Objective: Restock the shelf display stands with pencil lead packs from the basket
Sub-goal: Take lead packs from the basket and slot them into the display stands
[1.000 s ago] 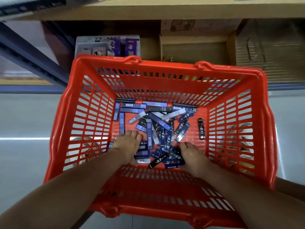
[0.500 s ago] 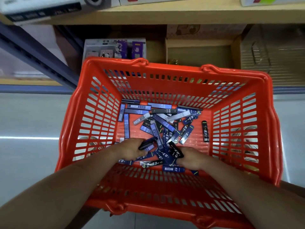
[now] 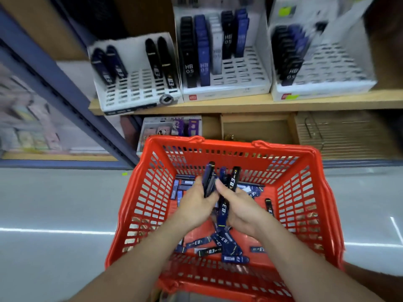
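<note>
Above the red basket (image 3: 218,147), both hands (left hand (image 3: 196,203), right hand (image 3: 239,205)) clasp pencil lead packs (image 3: 209,177), bunched together for carrying to the display stands (image 3: 224,59).

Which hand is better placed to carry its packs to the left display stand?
Likely the left hand: it holds packs on the side nearer that stand; the right hand would reach across.

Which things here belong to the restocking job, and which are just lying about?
Job: left hand, right hand, gripped lead packs, loose packs, red basket, left stand, middle stand, right stand.
Lying about: printed box, cardboard box below the shelf.
</note>
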Tool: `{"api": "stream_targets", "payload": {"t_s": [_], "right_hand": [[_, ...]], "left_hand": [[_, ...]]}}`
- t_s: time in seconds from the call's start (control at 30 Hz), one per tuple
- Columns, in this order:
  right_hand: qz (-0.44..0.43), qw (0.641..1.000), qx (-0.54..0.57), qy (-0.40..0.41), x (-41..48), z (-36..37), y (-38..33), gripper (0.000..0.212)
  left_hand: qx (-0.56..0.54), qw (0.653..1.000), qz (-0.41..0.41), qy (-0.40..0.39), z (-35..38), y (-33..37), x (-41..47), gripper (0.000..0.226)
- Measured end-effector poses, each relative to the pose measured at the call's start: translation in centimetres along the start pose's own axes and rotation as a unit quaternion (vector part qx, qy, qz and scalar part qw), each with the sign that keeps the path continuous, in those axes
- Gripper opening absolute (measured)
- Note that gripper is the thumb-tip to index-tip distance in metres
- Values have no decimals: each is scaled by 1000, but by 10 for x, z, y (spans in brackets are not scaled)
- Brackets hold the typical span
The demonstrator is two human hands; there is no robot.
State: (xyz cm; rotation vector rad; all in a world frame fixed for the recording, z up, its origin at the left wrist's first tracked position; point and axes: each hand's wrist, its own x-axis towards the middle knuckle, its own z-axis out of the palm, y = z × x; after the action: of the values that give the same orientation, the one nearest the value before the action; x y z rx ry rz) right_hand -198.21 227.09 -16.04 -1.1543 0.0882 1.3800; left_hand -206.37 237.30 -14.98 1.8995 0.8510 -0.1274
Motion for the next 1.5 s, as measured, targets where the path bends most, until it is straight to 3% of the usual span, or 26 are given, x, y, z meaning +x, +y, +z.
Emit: {"api": "stream_targets", "payload": {"t_s": [0.2, 0.37, 0.43, 0.57, 0.67, 0.8, 0.97, 1.13, 1.23, 1.37, 1.5], "right_hand": [[-49, 997, 53, 0, -27, 25, -13, 51], [-73, 996, 43, 18, -40, 28, -20, 44], [-81, 996, 29, 24, -43, 26, -23, 43], [-102, 994, -5, 27, -49, 19, -33, 39], [-115, 992, -29, 36, -50, 17, -40, 33], [-123, 990, -67, 29, -50, 18, -42, 25], [-132, 985, -116, 2, -52, 23, -46, 25], [-131, 982, -134, -33, -58, 30, -54, 31], [-126, 980, -147, -53, -60, 34, -55, 24], [-118, 978, -157, -73, -60, 37, -53, 17], [-114, 977, -164, -70, -59, 41, -54, 33]], "left_hand": [[271, 962, 7, 22, -10, 36, -24, 39], [456, 890, 10, 14, -18, 56, -34, 63], [446, 894, 46, 0, -21, 65, -37, 60], [158, 982, 85, -59, -30, 68, -36, 33], [114, 988, 107, -17, -36, 66, -34, 31], [82, 991, 59, -87, -44, 70, -37, 33], [117, 986, 30, -113, -60, 75, -39, 37], [209, 964, 82, -139, -77, 83, -43, 35], [296, 940, 76, -153, -86, 85, -44, 40], [327, 933, 58, -141, -98, 90, -47, 47], [384, 912, 88, -114, -103, 91, -51, 49]]}}
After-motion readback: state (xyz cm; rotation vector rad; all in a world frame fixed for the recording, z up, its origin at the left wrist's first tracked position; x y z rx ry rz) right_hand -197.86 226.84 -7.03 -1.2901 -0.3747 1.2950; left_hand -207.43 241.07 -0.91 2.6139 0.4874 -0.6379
